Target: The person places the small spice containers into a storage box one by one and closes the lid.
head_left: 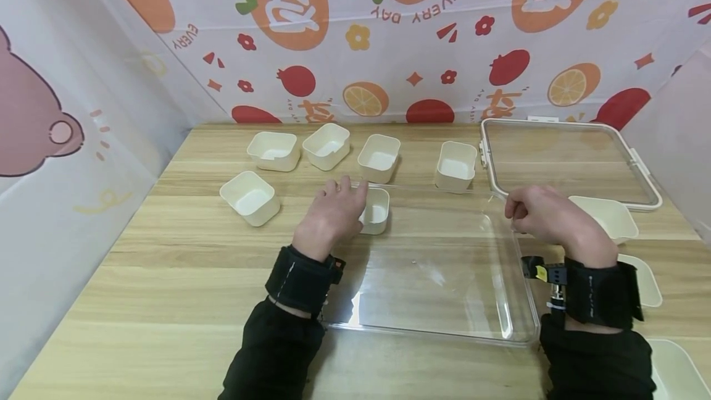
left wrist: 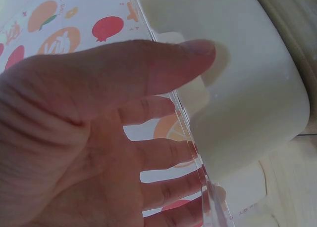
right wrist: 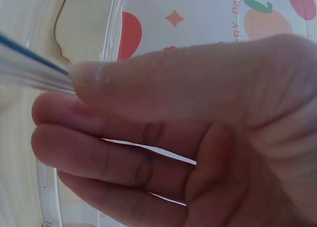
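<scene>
A clear plastic box (head_left: 433,264) lies on the wooden table in front of me. Inside its far left corner stands a small cream bin (head_left: 376,212). My left hand (head_left: 335,218) straddles the box wall beside that bin. In the left wrist view, the thumb (left wrist: 181,64) reaches over the bin's side while the fingers (left wrist: 163,155) meet the clear wall from outside. At the far right corner, my right hand (head_left: 547,221) pinches the box's thin clear edge (right wrist: 37,66) between thumb and index finger; its other fingers are bent loosely below.
Across the back stand several cream bins, among them one bin (head_left: 457,166) behind the box and another bin (head_left: 250,197) at the left. A clear lid (head_left: 572,159) with a white frame lies at the back right. More cream trays (head_left: 608,218) line the right side, partly behind my forearm.
</scene>
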A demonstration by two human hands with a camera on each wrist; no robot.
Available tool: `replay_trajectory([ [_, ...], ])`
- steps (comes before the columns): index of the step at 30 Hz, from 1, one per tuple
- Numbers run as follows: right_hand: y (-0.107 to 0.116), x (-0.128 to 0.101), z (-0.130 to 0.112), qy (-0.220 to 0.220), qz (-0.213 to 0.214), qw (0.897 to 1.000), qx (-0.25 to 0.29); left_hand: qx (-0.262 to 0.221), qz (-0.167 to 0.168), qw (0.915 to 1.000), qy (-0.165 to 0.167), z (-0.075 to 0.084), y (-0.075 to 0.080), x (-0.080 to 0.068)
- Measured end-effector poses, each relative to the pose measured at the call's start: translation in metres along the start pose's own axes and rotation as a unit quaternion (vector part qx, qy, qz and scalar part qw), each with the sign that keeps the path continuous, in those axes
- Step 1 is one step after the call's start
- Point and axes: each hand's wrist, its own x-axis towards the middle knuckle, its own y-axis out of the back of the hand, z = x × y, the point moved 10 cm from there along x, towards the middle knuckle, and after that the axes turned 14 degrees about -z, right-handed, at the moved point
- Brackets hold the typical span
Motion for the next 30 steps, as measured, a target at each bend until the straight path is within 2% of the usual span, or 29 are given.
replay_trajectory([
  [14, 0.0008, -0.0005, -0.0008, -0.004, -0.003, 1.000, 0.001, 0.002, -0.004, 1.0000, -0.005, 0.0003, -0.0010, 0.0015],
  [30, 0.0023, -0.0016, 0.0005, 0.004, 0.005, 1.000, -0.003, -0.016, -0.008, 0.9998, -0.010, -0.0001, -0.0016, 0.0014],
])
